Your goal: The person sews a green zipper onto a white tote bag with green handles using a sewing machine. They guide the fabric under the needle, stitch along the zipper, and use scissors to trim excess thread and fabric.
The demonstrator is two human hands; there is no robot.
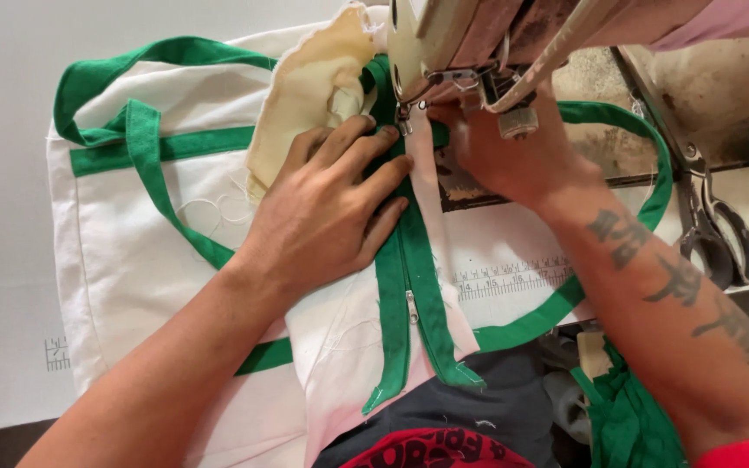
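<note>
The left hand (335, 204) lies flat and spread, fingers extended, pressing the green zipper tape (405, 286) and the cream cloth beside it down against the desk (2, 260); it grips nothing, it only pins the work. The right hand (513, 152) sits just across the seam, under the head of the sewing machine (470, 43), fingertips close to the presser foot (405, 117); how far its fingers curl, and whether they pinch the tape, is hidden by the machine.

The zipper runs from the foot straight back toward the person, its pull (411, 305) partway down, and its loose end hanging off the desk edge. It is sewn into a white canvas bag (123, 260) with green handles (145, 147), and a yellowish lining (314, 82) is bunched up just left of the needle.

Both sets of fingertips are very near the needle, so a slip could catch one. The bunched lining could likely fold under the foot and get stitched in. Scissors (713, 225) lie at the right.
</note>
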